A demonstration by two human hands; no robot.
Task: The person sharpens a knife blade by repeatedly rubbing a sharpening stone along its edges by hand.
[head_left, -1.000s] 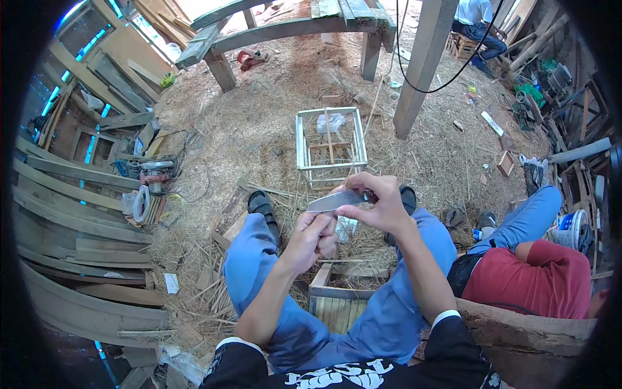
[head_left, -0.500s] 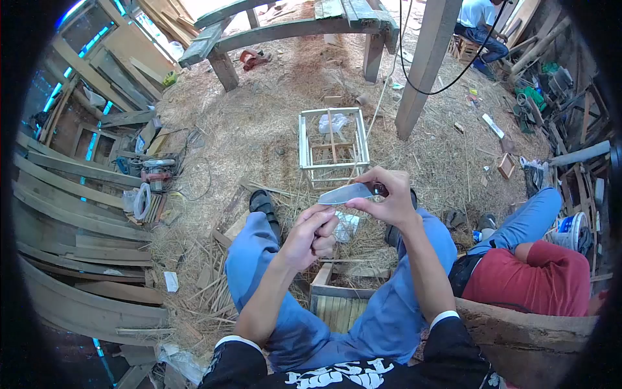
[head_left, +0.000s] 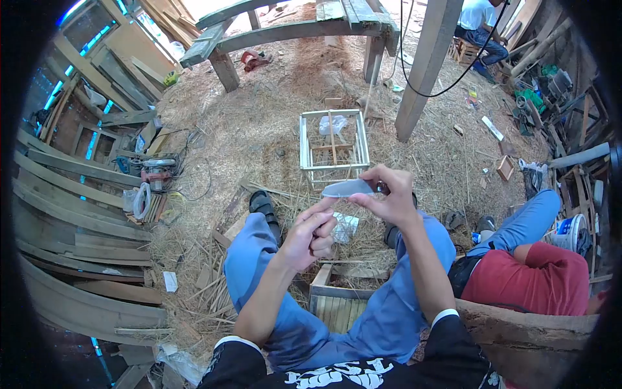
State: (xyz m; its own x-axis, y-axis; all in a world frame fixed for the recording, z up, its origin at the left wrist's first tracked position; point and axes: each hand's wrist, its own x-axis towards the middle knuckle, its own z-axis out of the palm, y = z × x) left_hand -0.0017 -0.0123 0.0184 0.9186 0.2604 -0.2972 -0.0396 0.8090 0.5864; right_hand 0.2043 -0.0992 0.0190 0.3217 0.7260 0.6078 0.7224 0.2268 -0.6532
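My right hand (head_left: 393,198) grips a knife (head_left: 350,188) with a broad grey blade and a dark handle that shows partly between the fingers. The blade points left, nearly flat. Just below its tip is my left hand (head_left: 312,236), index finger stretched toward the blade and the other fingers curled in. Whatever the left fingers hold, if anything, is hidden. Between my knees stands a low wooden piece (head_left: 337,308) with slats. Beyond my hands, a pale wooden frame (head_left: 334,167) stands on the floor, with a clear plastic bag (head_left: 333,124) in it.
To my right sits a person in a red shirt (head_left: 518,282), close to my leg. Shavings cover the floor (head_left: 240,142). A wooden post (head_left: 427,71) rises ahead, with a workbench (head_left: 298,29) behind it. Boards (head_left: 84,194) and a circular saw (head_left: 157,172) lie left. Another person (head_left: 479,29) sits far right.
The knife has tilted and its blade has risen slightly away from my left hand. A thin pale strip that ran up past the blade no longer shows there. My left hand stays nearly in place.
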